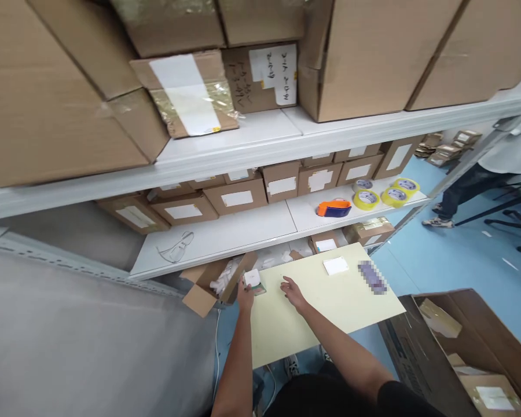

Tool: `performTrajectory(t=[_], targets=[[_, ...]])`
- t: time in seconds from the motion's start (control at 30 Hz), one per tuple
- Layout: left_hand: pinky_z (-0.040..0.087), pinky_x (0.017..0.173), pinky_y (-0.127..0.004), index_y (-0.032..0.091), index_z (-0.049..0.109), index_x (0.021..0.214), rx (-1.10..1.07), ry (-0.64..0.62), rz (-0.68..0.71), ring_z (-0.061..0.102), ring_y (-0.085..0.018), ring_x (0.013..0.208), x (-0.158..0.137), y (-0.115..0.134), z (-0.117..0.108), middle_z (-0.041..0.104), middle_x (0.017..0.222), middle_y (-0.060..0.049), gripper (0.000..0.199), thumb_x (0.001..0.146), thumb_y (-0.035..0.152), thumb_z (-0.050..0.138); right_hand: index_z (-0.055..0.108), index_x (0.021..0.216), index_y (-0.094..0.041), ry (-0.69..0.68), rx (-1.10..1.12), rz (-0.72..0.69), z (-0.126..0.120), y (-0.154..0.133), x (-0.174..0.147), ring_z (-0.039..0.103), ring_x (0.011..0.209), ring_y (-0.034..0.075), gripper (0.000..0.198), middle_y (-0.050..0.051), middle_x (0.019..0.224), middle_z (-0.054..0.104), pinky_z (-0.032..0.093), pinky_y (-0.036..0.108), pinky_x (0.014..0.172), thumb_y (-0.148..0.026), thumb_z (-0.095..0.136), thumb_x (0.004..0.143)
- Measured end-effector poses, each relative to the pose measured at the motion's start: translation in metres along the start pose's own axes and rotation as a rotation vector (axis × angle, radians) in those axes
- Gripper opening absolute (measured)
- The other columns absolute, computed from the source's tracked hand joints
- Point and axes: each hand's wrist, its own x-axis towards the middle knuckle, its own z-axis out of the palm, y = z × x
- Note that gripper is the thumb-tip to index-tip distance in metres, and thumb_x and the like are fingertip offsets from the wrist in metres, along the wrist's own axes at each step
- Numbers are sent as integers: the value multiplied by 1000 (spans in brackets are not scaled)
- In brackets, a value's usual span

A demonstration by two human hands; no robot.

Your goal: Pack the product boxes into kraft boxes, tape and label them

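My left hand [245,296] grips a small box [252,278] with a white top and a green side, at the left edge of the pale yellow board [312,307]. Over the middle of that board hovers my right hand [293,292], its fingers apart and nothing in them. A white card or stack of labels [336,266] lies flat toward the board's far side. Right of it is a pixelated purple item [372,278], too blurred to name. Just left of my left hand stands an opened carton [201,296] with white pieces inside.
Shelves [252,229] in front hold labelled cartons [243,198], eyeglasses [177,248], an orange and blue tape dispenser [334,208] and several tape rolls [366,200]. A large open carton [473,313] sits at lower right. Another person [481,174] stands beyond the shelf.
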Motion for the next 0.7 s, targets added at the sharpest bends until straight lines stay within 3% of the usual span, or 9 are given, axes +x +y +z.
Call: performTrajectory(t=[0.1, 0.17, 0.23, 0.3, 0.4, 0.53, 0.63, 0.7], targets=[[38, 120, -52, 11, 47, 150, 77, 164, 52, 50, -40, 145, -12, 7, -2, 58, 151, -21, 74, 82, 27, 72, 65, 132, -24, 108, -2, -133, -58, -8, -4, 68, 107, 26, 62, 10, 120, 72, 54, 41, 95, -41, 72, 72], [34, 122, -55, 11, 47, 150, 104, 273, 181, 44, -41, 149, -27, 13, 4, 53, 156, -23, 72, 85, 33, 69, 65, 131, -23, 181, -41, -205, -98, -18, -3, 69, 110, 28, 59, 11, 119, 73, 53, 44, 100, -38, 68, 74], [37, 121, -54, 18, 51, 149, 96, 295, 274, 46, -40, 147, -46, 24, 18, 55, 154, -21, 67, 88, 43, 66, 64, 133, -24, 251, -94, -260, -134, -32, 1, 67, 118, 30, 58, 11, 122, 73, 51, 47, 105, -36, 64, 76], [44, 117, -50, 22, 51, 149, 50, 236, 314, 51, -37, 144, -71, 42, 40, 56, 152, -19, 66, 90, 48, 64, 62, 138, -25, 297, -135, -309, -166, -50, 7, 64, 127, 31, 60, 12, 130, 71, 50, 48, 108, -34, 60, 79], [45, 117, -47, 23, 41, 156, -61, 53, 330, 56, -32, 141, -112, 81, 83, 60, 148, -19, 72, 91, 45, 64, 58, 145, -26, 329, -195, -398, -203, -92, 16, 57, 138, 31, 64, 11, 144, 65, 50, 49, 110, -34, 59, 82], [51, 110, -43, 27, 35, 160, -180, -191, 349, 55, -28, 142, -159, 138, 132, 59, 151, -17, 74, 94, 45, 64, 58, 148, -21, 383, -314, -664, -236, -177, 34, 45, 148, 32, 65, 10, 154, 57, 39, 49, 123, -32, 62, 84], [52, 109, -42, 28, 43, 156, -205, -298, 419, 55, -28, 143, -183, 169, 150, 60, 150, -15, 68, 94, 46, 65, 51, 154, -16, 378, -501, -847, -249, -244, 50, 37, 153, 30, 67, 11, 157, 53, 26, 46, 130, -27, 56, 88], [54, 108, -43, 28, 51, 151, -211, -328, 452, 57, -28, 141, -193, 181, 153, 60, 151, -14, 63, 93, 47, 66, 46, 158, -14, 320, -659, -864, -254, -277, 59, 36, 153, 29, 70, 12, 158, 52, 23, 45, 130, -21, 54, 88]])
